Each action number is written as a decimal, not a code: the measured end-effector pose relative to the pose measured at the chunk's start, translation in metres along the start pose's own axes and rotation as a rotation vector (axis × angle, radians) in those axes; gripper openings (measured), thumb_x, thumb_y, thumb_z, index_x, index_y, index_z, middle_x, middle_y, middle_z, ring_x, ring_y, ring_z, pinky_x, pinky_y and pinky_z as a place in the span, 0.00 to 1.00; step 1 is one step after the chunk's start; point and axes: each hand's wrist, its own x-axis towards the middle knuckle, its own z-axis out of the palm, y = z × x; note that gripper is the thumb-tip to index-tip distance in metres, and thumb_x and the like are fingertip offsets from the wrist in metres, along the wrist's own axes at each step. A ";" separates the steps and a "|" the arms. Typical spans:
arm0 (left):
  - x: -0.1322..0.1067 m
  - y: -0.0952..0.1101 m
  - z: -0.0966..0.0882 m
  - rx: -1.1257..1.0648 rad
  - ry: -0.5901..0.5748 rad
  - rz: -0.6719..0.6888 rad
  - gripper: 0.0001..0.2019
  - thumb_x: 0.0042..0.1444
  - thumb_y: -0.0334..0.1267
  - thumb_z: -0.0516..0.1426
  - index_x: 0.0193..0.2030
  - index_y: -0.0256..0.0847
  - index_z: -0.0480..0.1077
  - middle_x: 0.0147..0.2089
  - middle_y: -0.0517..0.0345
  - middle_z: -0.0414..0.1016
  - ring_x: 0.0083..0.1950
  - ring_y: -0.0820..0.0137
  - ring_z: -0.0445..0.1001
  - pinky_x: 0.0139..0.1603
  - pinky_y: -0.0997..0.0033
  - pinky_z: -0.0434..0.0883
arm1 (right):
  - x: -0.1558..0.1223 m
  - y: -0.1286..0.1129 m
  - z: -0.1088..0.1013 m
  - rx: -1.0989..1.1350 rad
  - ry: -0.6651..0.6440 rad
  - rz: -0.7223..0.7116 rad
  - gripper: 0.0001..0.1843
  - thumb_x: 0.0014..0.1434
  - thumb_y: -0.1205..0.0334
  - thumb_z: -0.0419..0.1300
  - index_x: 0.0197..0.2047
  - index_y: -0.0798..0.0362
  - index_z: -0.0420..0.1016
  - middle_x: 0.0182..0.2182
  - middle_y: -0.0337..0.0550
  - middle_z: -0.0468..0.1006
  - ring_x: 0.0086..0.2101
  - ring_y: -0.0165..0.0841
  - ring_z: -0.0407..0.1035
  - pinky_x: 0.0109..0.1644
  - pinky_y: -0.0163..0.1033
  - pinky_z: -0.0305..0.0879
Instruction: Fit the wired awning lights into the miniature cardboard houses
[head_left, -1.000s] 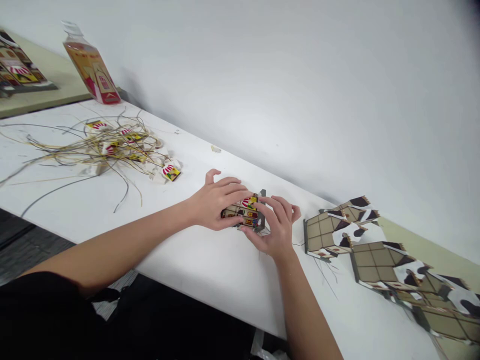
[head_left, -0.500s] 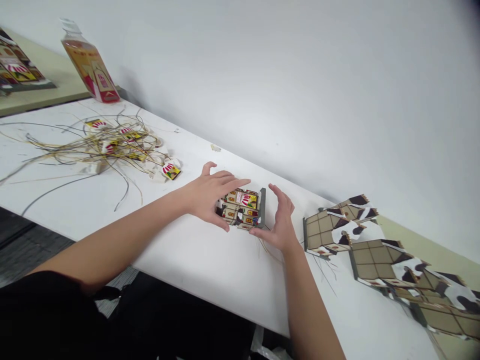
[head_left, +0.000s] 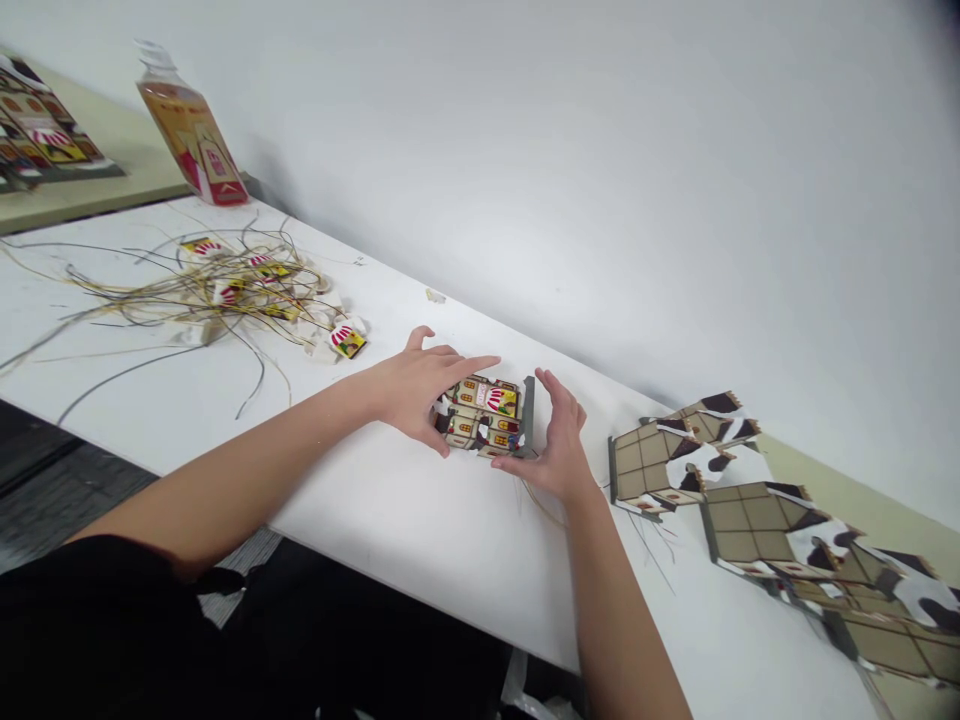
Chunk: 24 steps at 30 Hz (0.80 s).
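A small model house [head_left: 484,415] with painted windows, a red-and-white striped awning and a dark grey base lies on its back on the white table [head_left: 420,540], front facing up. My left hand [head_left: 420,395] is curved around its roof end, thumb along the near side and index finger along the far side. At the base end, my right hand [head_left: 561,440] spans the grey base between thumb and fingers. Thin wires [head_left: 541,502] come out below the base by my right wrist. The roof is mostly hidden under my left palm.
To the left lies a tangled pile of wires [head_left: 225,285] with small awning pieces [head_left: 347,340]. A drink bottle [head_left: 195,140] stands behind it, near another model house [head_left: 45,130]. Several model houses [head_left: 652,465] lie in a row at right. A white wall [head_left: 600,180] rises behind the table.
The view has shifted slightly. My right fingers and thumb have closed in a little on the base; the house and my left hand stay nearly in place.
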 end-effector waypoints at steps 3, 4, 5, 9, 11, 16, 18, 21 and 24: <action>0.000 0.002 0.001 -0.026 0.008 -0.033 0.57 0.37 0.58 0.63 0.70 0.48 0.38 0.58 0.42 0.69 0.55 0.49 0.67 0.59 0.43 0.37 | 0.001 -0.003 -0.002 -0.037 0.026 -0.032 0.61 0.41 0.29 0.61 0.68 0.50 0.41 0.62 0.55 0.57 0.60 0.51 0.52 0.60 0.57 0.49; 0.001 0.003 0.002 -0.045 0.013 -0.048 0.56 0.37 0.57 0.63 0.70 0.48 0.37 0.58 0.44 0.70 0.55 0.50 0.68 0.59 0.44 0.38 | 0.001 -0.005 -0.003 -0.056 0.042 -0.055 0.60 0.42 0.29 0.61 0.68 0.50 0.41 0.63 0.55 0.57 0.60 0.51 0.52 0.60 0.57 0.49; 0.001 0.004 0.003 -0.067 0.019 -0.066 0.56 0.38 0.57 0.63 0.70 0.48 0.37 0.58 0.44 0.70 0.55 0.51 0.68 0.60 0.45 0.38 | 0.001 -0.007 -0.003 -0.079 0.064 -0.080 0.59 0.43 0.29 0.61 0.68 0.50 0.42 0.63 0.55 0.57 0.60 0.51 0.52 0.60 0.56 0.49; 0.004 0.010 0.008 -0.130 0.061 -0.137 0.54 0.39 0.57 0.61 0.69 0.46 0.39 0.58 0.45 0.70 0.56 0.51 0.68 0.59 0.49 0.43 | -0.001 -0.019 -0.004 -0.178 0.161 -0.177 0.47 0.46 0.32 0.61 0.64 0.45 0.54 0.61 0.51 0.61 0.59 0.52 0.54 0.59 0.55 0.48; 0.005 0.013 0.009 -0.145 0.087 -0.146 0.53 0.38 0.57 0.61 0.69 0.45 0.39 0.56 0.45 0.71 0.56 0.51 0.68 0.58 0.51 0.46 | -0.003 -0.026 -0.001 -0.215 0.162 -0.215 0.39 0.46 0.33 0.61 0.58 0.41 0.63 0.59 0.46 0.63 0.58 0.52 0.55 0.57 0.54 0.49; 0.004 0.015 0.013 -0.156 0.121 -0.136 0.50 0.41 0.57 0.60 0.68 0.46 0.41 0.52 0.48 0.74 0.54 0.52 0.70 0.56 0.52 0.47 | -0.007 -0.038 0.007 -0.266 0.062 -0.274 0.28 0.48 0.33 0.60 0.51 0.33 0.71 0.59 0.38 0.65 0.58 0.52 0.55 0.58 0.58 0.43; 0.003 0.015 0.013 -0.163 0.118 -0.133 0.49 0.42 0.56 0.59 0.68 0.46 0.42 0.52 0.48 0.74 0.54 0.53 0.70 0.55 0.53 0.48 | -0.008 -0.040 0.009 -0.308 0.053 -0.292 0.29 0.49 0.32 0.59 0.52 0.31 0.70 0.59 0.37 0.64 0.58 0.52 0.54 0.60 0.60 0.39; 0.003 0.015 0.012 -0.175 0.103 -0.131 0.49 0.42 0.54 0.59 0.68 0.46 0.42 0.54 0.48 0.73 0.53 0.53 0.70 0.54 0.54 0.49 | -0.008 -0.042 0.009 -0.368 0.065 -0.330 0.30 0.49 0.31 0.58 0.53 0.31 0.68 0.60 0.35 0.64 0.59 0.51 0.54 0.61 0.60 0.36; 0.003 0.015 0.012 -0.174 0.102 -0.120 0.48 0.42 0.54 0.60 0.68 0.46 0.43 0.57 0.48 0.71 0.55 0.53 0.69 0.55 0.54 0.49 | -0.008 -0.045 0.008 -0.398 0.060 -0.342 0.29 0.50 0.31 0.58 0.52 0.32 0.69 0.61 0.36 0.63 0.59 0.51 0.54 0.61 0.60 0.34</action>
